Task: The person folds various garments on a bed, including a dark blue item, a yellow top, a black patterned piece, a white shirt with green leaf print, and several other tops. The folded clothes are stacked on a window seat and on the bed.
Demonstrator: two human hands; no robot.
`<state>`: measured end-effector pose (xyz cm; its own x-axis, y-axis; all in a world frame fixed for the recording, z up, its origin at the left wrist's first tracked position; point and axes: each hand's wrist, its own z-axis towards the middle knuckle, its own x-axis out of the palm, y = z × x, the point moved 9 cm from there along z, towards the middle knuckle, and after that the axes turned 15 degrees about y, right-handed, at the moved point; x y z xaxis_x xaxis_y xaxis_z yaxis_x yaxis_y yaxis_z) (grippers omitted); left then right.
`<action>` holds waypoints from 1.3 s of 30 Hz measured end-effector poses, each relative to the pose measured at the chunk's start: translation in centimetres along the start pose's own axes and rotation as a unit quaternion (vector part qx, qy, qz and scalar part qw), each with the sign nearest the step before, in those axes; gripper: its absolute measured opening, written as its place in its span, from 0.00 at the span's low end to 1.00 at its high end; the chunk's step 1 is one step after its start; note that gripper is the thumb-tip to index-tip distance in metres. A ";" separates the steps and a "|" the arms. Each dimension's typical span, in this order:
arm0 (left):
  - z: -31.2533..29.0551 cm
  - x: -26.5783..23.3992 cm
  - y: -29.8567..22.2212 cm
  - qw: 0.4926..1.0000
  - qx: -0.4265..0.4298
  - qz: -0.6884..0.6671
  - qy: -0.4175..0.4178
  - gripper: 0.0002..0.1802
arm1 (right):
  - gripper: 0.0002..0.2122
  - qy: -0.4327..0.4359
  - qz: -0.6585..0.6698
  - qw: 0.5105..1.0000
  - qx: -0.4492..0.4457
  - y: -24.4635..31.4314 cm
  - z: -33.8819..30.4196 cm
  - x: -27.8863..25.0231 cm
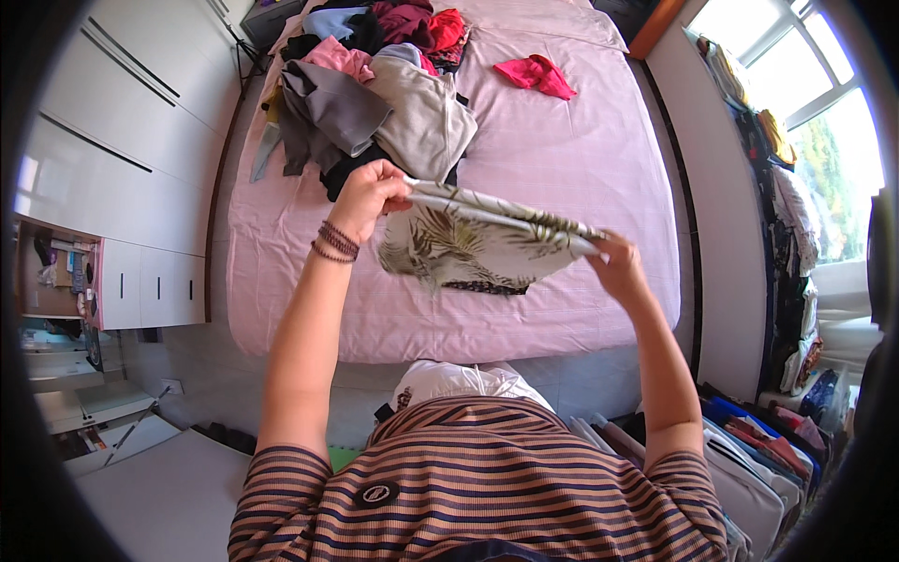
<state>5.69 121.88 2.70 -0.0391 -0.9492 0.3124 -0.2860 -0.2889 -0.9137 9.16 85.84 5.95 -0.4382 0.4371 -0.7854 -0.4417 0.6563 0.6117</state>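
Between my two hands a white garment with a green leaf print [468,239] is stretched out above the bed. My left hand [376,192], with dark bead bracelets at the wrist, pinches its upper left corner. At the opposite end my right hand [613,262] grips the other upper corner. The cloth hangs loosely below the held edge, and its kind of garment cannot be made out. Under its lower edge a strip of dark patterned cloth [482,287] shows on the bed, mostly hidden.
A heap of mixed clothes, with a grey garment [342,108] and a beige one [421,117], lies on the pink bedsheet [581,159]. Farther right lies a red garment [537,77]. White cabinets [131,159] line the left; piled clothes [791,215] fill the windowsill.
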 end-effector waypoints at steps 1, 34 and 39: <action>1.1 -0.1 0.1 1.000 -0.004 -0.010 0.005 0.06 | 0.10 0.001 0.029 1.000 0.008 -0.6 1.3 -0.7; 2.6 -8.0 32.1 0.978 -0.097 -0.084 -0.163 0.04 | 0.15 0.051 0.127 0.970 0.200 -19.1 1.9 22.8; 7.7 -9.6 32.6 0.969 -0.133 -0.060 -0.197 0.27 | 0.35 0.038 0.083 0.954 0.287 -25.1 6.1 23.9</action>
<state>4.08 120.63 -32.06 0.3639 -0.8999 0.2404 -0.5042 -0.4074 -0.7615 14.55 83.61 -28.72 -0.5298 0.5325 -0.6601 0.1298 0.8201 0.5574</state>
